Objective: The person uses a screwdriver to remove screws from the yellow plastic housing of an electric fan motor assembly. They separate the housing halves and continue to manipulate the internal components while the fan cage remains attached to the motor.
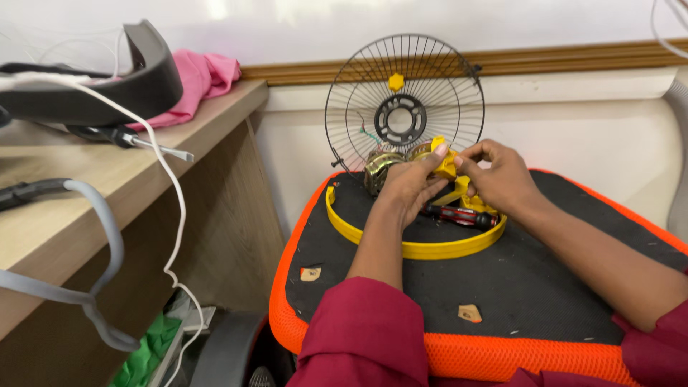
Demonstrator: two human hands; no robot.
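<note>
Maroon sleeves [358, 337] lead to both hands over a black, orange-edged cushion [545, 287]. Left hand [406, 188] and right hand [502, 178] pinch a small yellow plastic part [446, 166] between fingertips, beside a brassy motor [380, 168]. It sits above a yellow ring [423, 249] and screwdriver [459, 215], before a wire grille [405, 100].

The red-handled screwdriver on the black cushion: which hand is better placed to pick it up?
Probably the right hand. The red-handled screwdriver lies just beneath it on the black cushion, inside the yellow ring. The left hand is also close, but it steadies the yellow part and motor.
</note>
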